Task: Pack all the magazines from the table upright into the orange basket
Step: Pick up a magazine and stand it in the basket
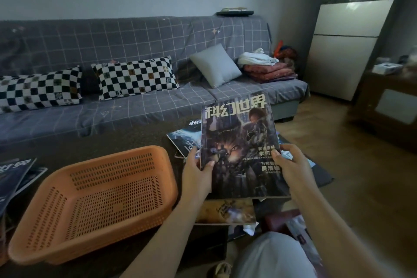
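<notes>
we see both hands gripping one magazine [239,146] upright above table [126,140] | left hand [197,171] pinches left edge | right hand [291,165] pinches right edge | orange basket [94,201] just left, nothing inside | more magazines [185,140] behind

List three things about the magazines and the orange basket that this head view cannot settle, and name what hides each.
1. Magazines behind the held magazine: their count, since the raised cover hides most of the pile.
2. Magazines at the left: cut off by the picture's left edge.
3. Magazine near the knee: its title, covered by the held one and dim.
4. Orange basket: its near wall's outside faces away.
</notes>
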Action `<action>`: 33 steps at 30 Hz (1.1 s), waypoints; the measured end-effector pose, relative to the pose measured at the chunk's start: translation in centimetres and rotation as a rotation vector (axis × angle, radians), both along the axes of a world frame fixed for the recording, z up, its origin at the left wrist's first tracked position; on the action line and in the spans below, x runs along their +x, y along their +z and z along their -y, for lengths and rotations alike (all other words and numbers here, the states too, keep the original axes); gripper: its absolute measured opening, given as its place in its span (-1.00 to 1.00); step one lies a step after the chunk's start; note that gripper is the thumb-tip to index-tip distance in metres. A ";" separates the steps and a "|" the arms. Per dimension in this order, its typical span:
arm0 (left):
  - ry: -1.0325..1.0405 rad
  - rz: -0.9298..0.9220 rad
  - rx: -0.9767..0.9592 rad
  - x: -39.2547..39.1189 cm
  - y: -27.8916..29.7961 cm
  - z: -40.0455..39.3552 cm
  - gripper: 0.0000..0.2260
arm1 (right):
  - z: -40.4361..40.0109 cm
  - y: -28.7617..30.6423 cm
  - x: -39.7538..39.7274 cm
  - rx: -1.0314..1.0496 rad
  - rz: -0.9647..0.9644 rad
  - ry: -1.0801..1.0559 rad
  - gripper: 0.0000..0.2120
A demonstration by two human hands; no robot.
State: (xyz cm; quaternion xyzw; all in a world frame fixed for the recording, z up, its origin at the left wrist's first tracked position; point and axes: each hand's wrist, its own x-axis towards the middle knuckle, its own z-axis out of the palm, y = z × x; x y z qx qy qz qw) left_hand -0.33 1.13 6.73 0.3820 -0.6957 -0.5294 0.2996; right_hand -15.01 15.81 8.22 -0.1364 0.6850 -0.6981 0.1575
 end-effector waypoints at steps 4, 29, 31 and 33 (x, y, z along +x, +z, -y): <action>-0.024 -0.116 0.266 3.0 2.0 2.2 -0.77 | 1.2 0.8 1.6 -0.002 -0.009 0.073 -0.96; 0.523 -0.150 0.442 21.2 0.5 15.9 -0.75 | 23.4 -1.4 16.0 0.212 -0.176 0.526 -0.74; 0.534 -0.116 0.512 21.0 -0.2 16.5 -0.71 | 23.9 -2.2 16.3 0.237 -0.201 0.511 -0.68; 0.528 -0.120 0.575 20.8 -1.0 16.9 -0.72 | 24.3 -3.0 16.3 0.282 -0.188 0.505 -0.72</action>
